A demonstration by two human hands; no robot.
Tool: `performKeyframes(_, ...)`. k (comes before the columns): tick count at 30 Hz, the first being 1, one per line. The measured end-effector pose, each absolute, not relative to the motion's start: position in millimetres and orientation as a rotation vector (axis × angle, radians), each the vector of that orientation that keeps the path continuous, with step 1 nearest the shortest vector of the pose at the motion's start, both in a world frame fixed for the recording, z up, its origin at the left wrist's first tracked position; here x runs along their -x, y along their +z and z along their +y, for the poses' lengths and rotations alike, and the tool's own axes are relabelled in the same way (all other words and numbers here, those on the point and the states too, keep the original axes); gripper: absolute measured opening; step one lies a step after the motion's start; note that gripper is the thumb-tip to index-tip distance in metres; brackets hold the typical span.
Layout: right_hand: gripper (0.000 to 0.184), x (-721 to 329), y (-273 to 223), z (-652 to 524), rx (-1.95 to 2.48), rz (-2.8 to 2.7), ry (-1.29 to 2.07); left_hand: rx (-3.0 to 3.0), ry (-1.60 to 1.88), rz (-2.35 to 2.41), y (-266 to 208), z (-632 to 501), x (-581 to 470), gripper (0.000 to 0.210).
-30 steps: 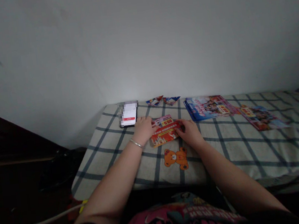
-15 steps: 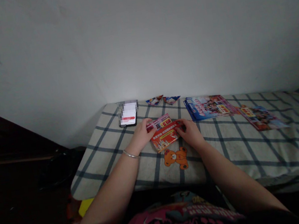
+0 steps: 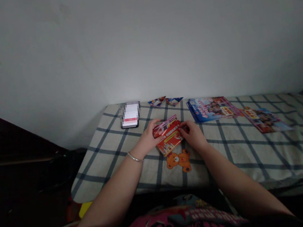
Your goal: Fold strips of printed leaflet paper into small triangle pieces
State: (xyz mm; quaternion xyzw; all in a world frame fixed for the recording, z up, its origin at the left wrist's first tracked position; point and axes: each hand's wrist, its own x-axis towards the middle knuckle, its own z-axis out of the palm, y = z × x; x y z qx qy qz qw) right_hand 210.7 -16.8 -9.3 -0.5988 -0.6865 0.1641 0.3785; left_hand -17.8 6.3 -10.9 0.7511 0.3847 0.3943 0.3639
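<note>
Our checked bench (image 3: 113,158), orange bear (image 3: 183,161) on its cover, pale wall (image 3: 143,44) behind, our left hand (image 3: 147,139) and right hand (image 3: 194,136), fingers holding a red leaflet (image 3: 169,139)

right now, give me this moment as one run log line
left hand: holding red sheet at left | right hand: fingers at its right edge | beyond: phone, two folded papers | off right: sheet stack, another sheet
</note>
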Motion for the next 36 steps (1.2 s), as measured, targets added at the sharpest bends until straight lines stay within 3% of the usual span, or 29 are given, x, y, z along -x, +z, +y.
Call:
performKeyframes(6, 0.040, -210.9, -15.0, -15.1, 1.467, -1.594, 0.521, -1.850, 0.971, 0.969, -13.3, 8.8, 20.6, 0.061)
performKeyframes(11, 0.050, -213.6, -18.9, -11.7, 1.450, -1.597, 0.474, -1.893, 0.915, 1.041, -7.6, 6.9, 20.0, 0.053)
performKeyframes(19, 0.022, -215.9, -19.3, -8.4, 1.601, -1.748, 0.539, -1.993, 0.967, 1.133, -5.5, 6.6, 16.1, 0.047)
performKeyframes(36, 0.028, -212.6, -11.1, -10.7, 1.689, -1.593, 0.583, -1.743, 1.040, 1.065, -6.1, 8.1, 17.4, 0.040)
